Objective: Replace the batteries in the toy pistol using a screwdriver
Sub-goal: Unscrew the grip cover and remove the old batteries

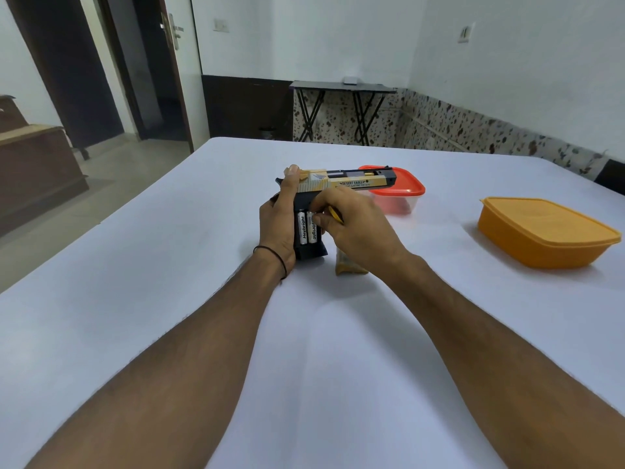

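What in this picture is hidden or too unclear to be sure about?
In the head view:
- the yellow tool: the right hand gripping it hides all but a sliver, tip included.
- the tan object on the table: the right wrist covers most of it, so it is unidentifiable.
- the red-lidded box: its contents are blurred, and the toy pistol is in front.
- the orange box: opaque with the lid on, so its contents are unseen.

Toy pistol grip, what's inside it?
Two Heybright batteries sit side by side in the open grip. The right hand covers the right one's top; the left hand hides the grip's left side.
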